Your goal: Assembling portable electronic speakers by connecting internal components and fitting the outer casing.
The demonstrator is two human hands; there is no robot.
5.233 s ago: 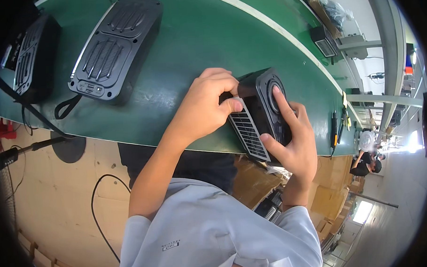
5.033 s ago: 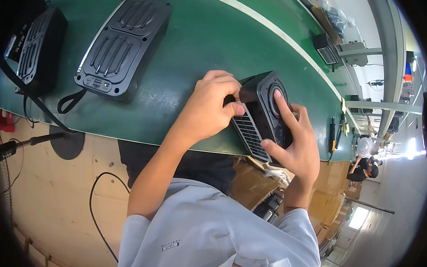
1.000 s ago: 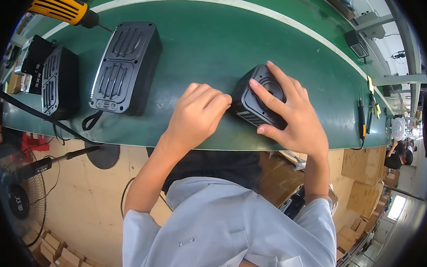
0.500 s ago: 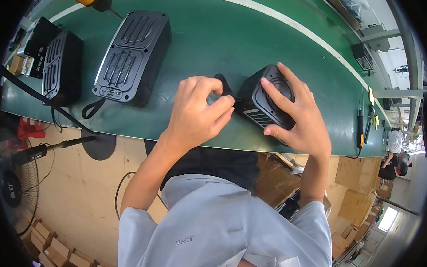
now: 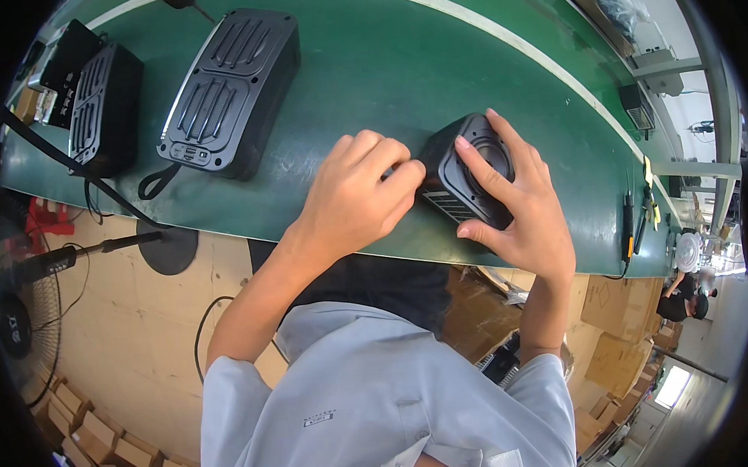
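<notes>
A black box-shaped speaker (image 5: 444,167) stands on the green bench near its front edge, its round cone facing up and right. My right hand (image 5: 525,203) wraps round the far end, thumb on the near side and fingers spread over the cone face. Against the speaker's left end, my left hand (image 5: 360,191) is closed in a pinch on its black strap, which the fingers almost wholly hide. To the left lies a larger black speaker (image 5: 229,90) with ribbed grilles, a silver antenna along one edge and a strap loop (image 5: 158,182).
Another black speaker (image 5: 106,111) stands at the far left beside a dark box (image 5: 68,71). A power driver (image 5: 176,0) hangs over the back edge of view. Hand tools (image 5: 637,216) lie at the right. A fan (image 5: 23,320) and cartons (image 5: 101,436) stand below the bench.
My left hand has moved slightly right, up against the speaker, and the strap that stuck out above its fingers is now hidden. The right hand keeps its hold. The view has shifted slightly.
</notes>
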